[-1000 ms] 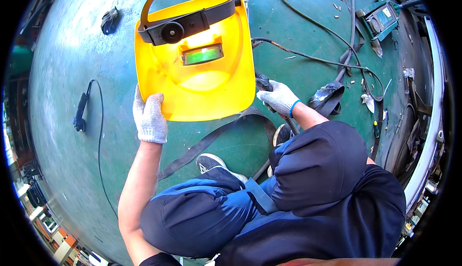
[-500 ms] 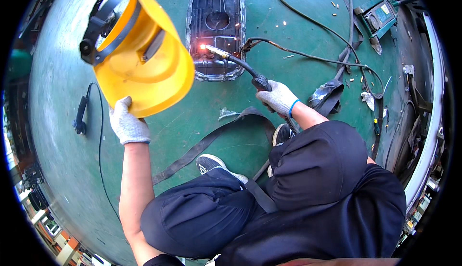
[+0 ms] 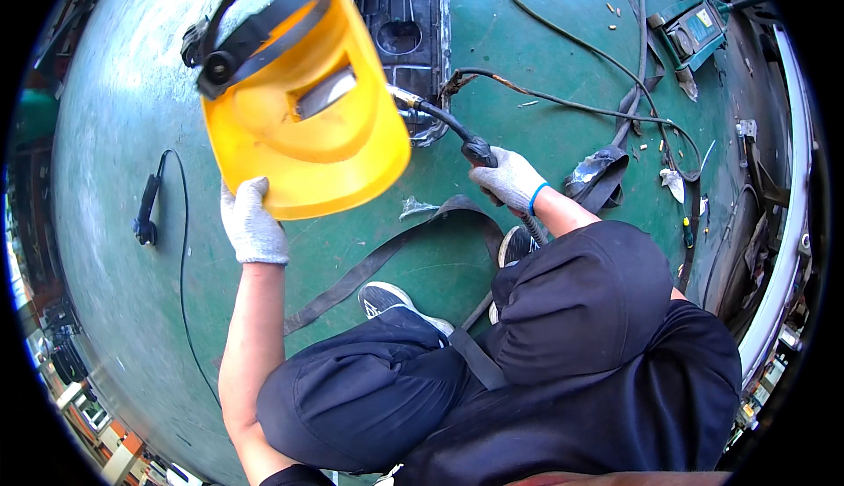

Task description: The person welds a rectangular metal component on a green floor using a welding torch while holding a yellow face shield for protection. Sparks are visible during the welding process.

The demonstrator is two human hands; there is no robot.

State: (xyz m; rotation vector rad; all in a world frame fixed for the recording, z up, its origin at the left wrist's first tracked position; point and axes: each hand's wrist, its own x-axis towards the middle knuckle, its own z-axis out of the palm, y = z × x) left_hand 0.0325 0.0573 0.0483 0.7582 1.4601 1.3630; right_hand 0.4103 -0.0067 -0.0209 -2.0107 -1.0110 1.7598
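Head view: grips one yellow welding mask (image 3: 308, 156) by its near edge in the left hand (image 3: 252, 222), with the thumb over the inner face. Holds one welding torch (image 3: 450, 124) in the closed right hand (image 3: 505, 178), pointed ahead and leftward, with the tip hidden behind the mask. Shows, ahead of both hands, one dark metal pan (image 3: 445, 55) on the green floor (image 3: 510, 55): forward and left of the right hand, forward and right of the left, long axis running away from the hands. Lies nearer the right hand, with the near left part covered from sight by the mask. Counts to one strap (image 3: 353, 278) and two shoes (image 3: 380, 297) behind and between the hands, one black corded tool (image 3: 148, 209) left of the left hand, one green machine (image 3: 690, 36) well ahead and right of the right.
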